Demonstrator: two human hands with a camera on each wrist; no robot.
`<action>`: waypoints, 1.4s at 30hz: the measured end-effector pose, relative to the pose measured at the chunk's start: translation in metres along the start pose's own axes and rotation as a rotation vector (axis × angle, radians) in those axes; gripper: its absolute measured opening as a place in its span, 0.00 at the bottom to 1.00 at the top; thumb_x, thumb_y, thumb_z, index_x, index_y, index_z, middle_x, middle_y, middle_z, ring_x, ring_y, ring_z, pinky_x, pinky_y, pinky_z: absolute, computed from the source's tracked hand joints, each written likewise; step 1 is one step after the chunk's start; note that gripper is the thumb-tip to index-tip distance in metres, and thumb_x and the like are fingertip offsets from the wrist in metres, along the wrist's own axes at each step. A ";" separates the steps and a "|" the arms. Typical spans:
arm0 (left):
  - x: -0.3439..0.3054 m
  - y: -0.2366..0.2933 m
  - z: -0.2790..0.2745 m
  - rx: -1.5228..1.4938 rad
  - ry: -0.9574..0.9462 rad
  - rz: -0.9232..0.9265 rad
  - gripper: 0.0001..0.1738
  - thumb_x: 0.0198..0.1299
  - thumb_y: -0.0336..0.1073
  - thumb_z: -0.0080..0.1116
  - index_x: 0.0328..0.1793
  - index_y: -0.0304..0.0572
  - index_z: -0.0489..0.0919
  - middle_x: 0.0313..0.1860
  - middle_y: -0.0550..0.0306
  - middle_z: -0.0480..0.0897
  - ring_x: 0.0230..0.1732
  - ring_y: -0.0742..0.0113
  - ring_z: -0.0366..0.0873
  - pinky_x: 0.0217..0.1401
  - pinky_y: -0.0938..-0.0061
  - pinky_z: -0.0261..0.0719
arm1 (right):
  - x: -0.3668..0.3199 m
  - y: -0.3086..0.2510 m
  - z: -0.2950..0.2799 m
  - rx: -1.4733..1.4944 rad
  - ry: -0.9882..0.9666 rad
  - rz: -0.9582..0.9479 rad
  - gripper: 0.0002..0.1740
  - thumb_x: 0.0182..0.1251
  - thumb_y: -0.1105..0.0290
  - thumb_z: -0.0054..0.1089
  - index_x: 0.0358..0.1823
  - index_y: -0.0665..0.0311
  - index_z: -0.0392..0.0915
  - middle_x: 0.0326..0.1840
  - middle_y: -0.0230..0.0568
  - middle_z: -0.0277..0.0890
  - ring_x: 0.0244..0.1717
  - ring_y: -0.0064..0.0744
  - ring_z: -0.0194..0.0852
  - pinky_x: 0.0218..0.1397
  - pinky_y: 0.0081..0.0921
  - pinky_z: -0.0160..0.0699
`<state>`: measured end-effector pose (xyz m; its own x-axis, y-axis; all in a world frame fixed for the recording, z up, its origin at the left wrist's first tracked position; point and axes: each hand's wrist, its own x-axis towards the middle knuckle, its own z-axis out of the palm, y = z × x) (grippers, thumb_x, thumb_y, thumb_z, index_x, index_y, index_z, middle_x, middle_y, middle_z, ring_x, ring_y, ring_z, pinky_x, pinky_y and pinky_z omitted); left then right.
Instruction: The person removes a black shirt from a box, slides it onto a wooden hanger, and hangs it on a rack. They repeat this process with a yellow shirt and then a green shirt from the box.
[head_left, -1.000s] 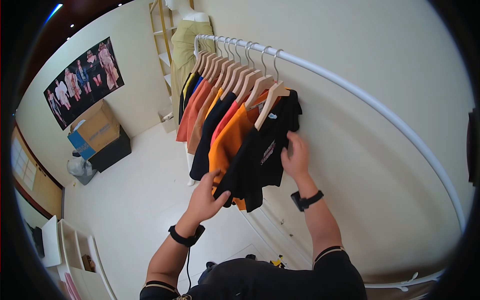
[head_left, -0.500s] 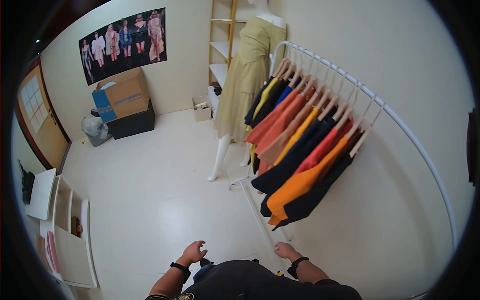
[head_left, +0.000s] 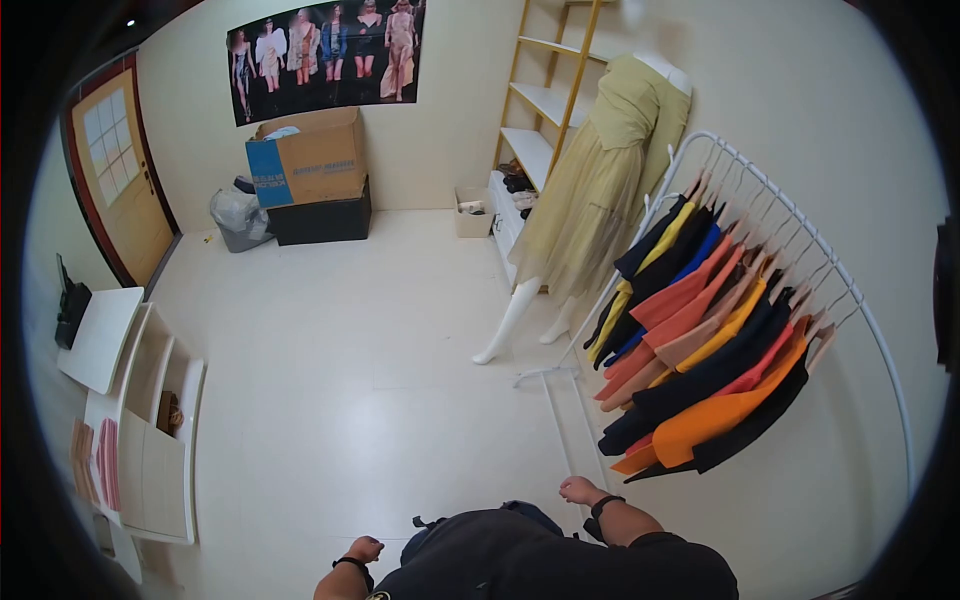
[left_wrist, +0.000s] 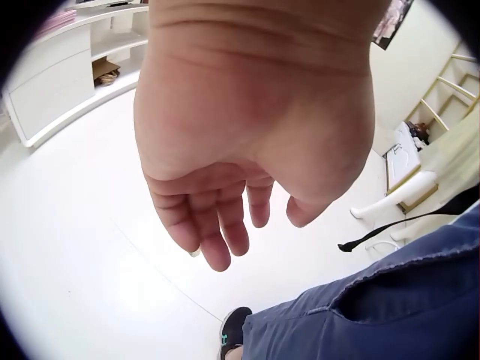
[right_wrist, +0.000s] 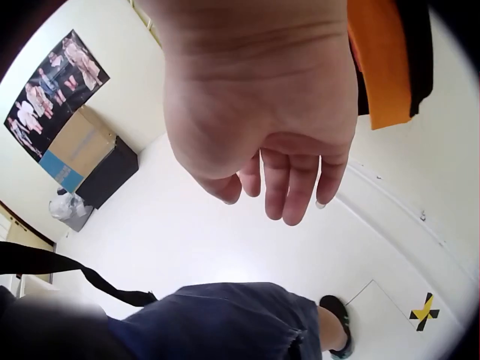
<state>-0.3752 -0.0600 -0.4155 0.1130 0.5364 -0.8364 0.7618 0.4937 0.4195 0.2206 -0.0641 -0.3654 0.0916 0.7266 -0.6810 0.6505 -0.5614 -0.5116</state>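
My left hand (left_wrist: pixel 240 142) hangs beside the body with loosely bent fingers and holds nothing; in the head view the left hand (head_left: pixel 364 549) is low beside the dark shirt. The right hand (right_wrist: pixel 262 112) also hangs with relaxed fingers and nothing in them, below the clothes in the head view. Nearest to it is a row of shirts on wooden hangers, hung from a white clothes rack (head_left: pixel 800 213). At the near end hang a black shirt (head_left: pixel 745 437) and an orange shirt (head_left: pixel 690 432), then red, navy, yellow and salmon ones farther along.
A mannequin (head_left: pixel 570 190) in a pale green dress stands behind the rack, near a gold-framed shelf (head_left: pixel 530 100). By the far wall a cardboard box (head_left: pixel 320 155) sits on a black box beside a bagged bin (head_left: pixel 240 222). A white cabinet (head_left: pixel 160 480) stands at left.
Both hands have left the black shirt at the near end and dropped to the body's sides. The head view has swung left, and the rack now appears farther right and lower.
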 end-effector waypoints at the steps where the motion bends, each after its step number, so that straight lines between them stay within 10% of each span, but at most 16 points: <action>1: -0.002 -0.006 -0.001 -0.049 0.018 -0.015 0.22 0.56 0.46 0.53 0.44 0.32 0.82 0.29 0.49 0.84 0.30 0.63 0.84 0.38 0.69 0.80 | 0.004 -0.009 -0.002 -0.017 -0.026 0.013 0.17 0.55 0.67 0.57 0.43 0.71 0.78 0.32 0.43 0.80 0.30 0.32 0.80 0.36 0.28 0.79; 16: 0.016 0.049 -0.028 -0.345 0.058 -0.134 0.22 0.56 0.44 0.57 0.48 0.31 0.79 0.34 0.50 0.84 0.29 0.66 0.83 0.37 0.72 0.81 | 0.136 -0.060 -0.021 -0.022 -0.321 0.417 0.17 0.64 0.62 0.51 0.47 0.65 0.76 0.44 0.37 0.80 0.38 0.31 0.80 0.37 0.33 0.74; 30: 0.122 0.183 -0.248 -0.523 0.536 0.028 0.23 0.55 0.40 0.56 0.52 0.30 0.76 0.36 0.46 0.83 0.31 0.62 0.84 0.37 0.71 0.81 | 0.353 -0.287 -0.132 0.287 -0.074 -0.135 0.11 0.55 0.70 0.55 0.36 0.69 0.78 0.30 0.41 0.79 0.27 0.31 0.79 0.31 0.26 0.78; 36: 0.163 0.183 -0.262 -0.566 0.381 -0.026 0.22 0.55 0.40 0.55 0.50 0.29 0.77 0.35 0.46 0.83 0.31 0.62 0.83 0.36 0.70 0.81 | 0.394 -0.326 -0.142 0.293 -0.110 -0.135 0.10 0.56 0.71 0.55 0.36 0.70 0.78 0.30 0.42 0.79 0.29 0.31 0.79 0.33 0.27 0.79; 42: 0.205 0.156 -0.268 -0.480 0.019 -0.294 0.21 0.61 0.48 0.53 0.53 0.41 0.77 0.45 0.54 0.83 0.36 0.62 0.83 0.32 0.69 0.77 | 0.417 -0.300 -0.140 -0.063 -0.318 0.296 0.14 0.61 0.64 0.52 0.43 0.63 0.79 0.37 0.39 0.81 0.34 0.31 0.81 0.36 0.33 0.79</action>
<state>-0.4035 0.3105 -0.4270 -0.0749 0.3394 -0.9377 0.3829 0.8780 0.2872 0.1692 0.4630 -0.4219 0.0512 0.3742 -0.9259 0.6766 -0.6950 -0.2435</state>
